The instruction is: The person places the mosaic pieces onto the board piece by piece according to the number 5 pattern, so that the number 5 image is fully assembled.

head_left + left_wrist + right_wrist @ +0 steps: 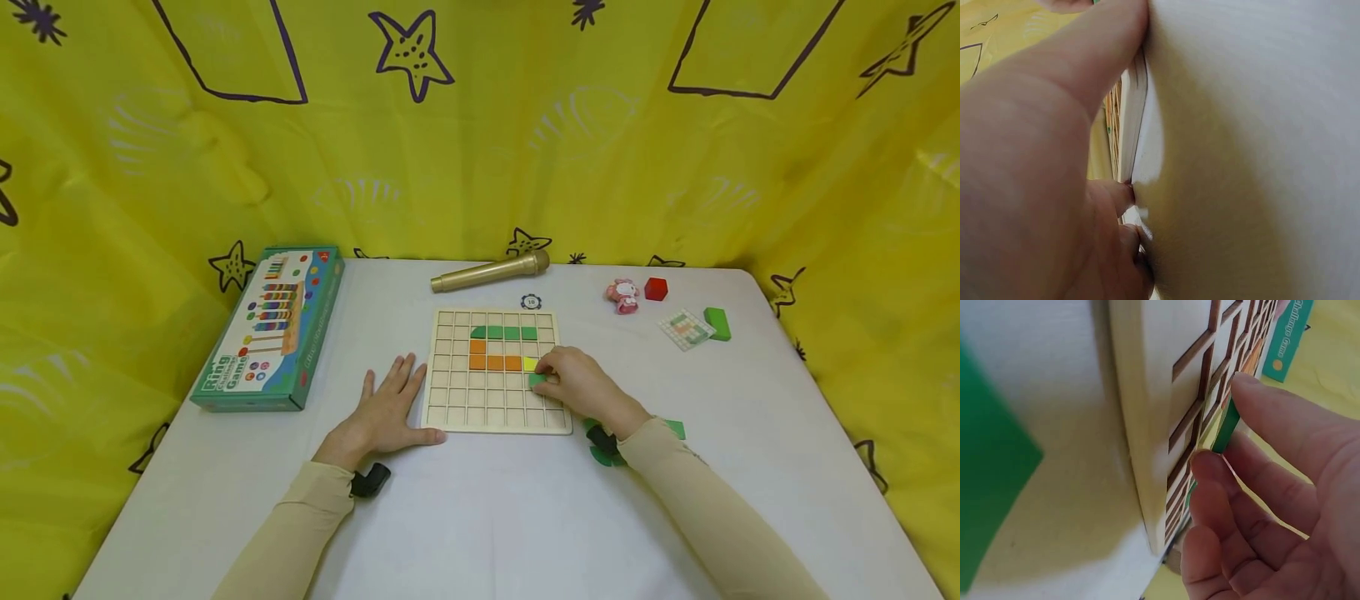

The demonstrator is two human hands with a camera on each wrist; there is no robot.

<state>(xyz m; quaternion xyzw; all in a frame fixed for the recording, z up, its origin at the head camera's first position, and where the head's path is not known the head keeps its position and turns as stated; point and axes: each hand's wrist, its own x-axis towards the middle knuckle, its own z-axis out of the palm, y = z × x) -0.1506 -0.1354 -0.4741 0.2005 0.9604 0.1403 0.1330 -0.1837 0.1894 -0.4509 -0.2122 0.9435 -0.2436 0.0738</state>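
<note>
A square wooden grid board (450, 396) lies flat on the table, holding a row of green tiles (510, 332), several orange tiles (495, 362) and a yellow tile (529, 364). My right hand (581, 385) pinches a green tile (1227, 425) between thumb and fingertips, low over the board just in front of the yellow tile. At the board's left edge my left hand (386, 412) rests with fingers spread, the thumb at the near left corner. In the left wrist view the fingers sit right beside the board's side.
Loose green tiles (603, 456) lie under my right wrist. A ring game box (270, 333) is at the left, a gold microphone (491, 272) and a round token (531, 302) behind the board. Back right are a pink figurine (623, 296), red cube (656, 289), pattern card (686, 329) and green block (717, 323).
</note>
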